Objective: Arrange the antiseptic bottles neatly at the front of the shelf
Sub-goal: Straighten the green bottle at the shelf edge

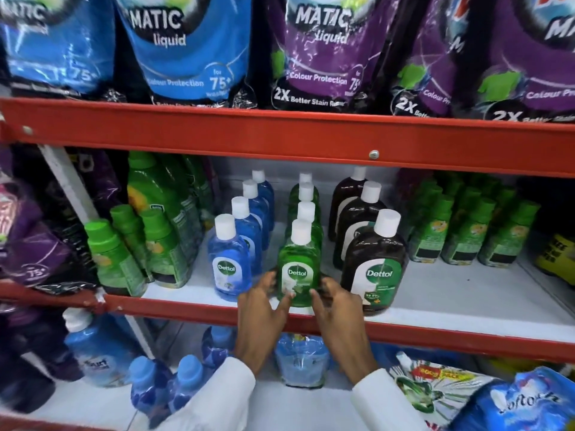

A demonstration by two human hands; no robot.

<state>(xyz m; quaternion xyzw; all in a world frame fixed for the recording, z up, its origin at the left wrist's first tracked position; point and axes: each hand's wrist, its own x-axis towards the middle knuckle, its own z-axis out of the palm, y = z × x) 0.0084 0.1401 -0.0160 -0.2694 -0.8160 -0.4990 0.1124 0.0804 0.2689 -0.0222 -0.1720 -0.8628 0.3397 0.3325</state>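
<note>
Three rows of antiseptic bottles with white caps run front to back on the white middle shelf (451, 293): blue on the left, green in the middle, brown on the right. The front green bottle (298, 262) stands upright at the shelf's front edge. My left hand (264, 309) touches its lower left side and my right hand (336, 309) its lower right side, fingers spread around the base. The front blue bottle (229, 262) and the front brown bottle (375, 269) stand upright on either side, close to my hands.
Green-capped bottles (140, 244) crowd the shelf's left side and more green bottles (473, 231) stand at the right. A red beam (280, 135) runs overhead with detergent pouches (317, 51) above it. Blue bottles (186, 384) and packs fill the lower shelf.
</note>
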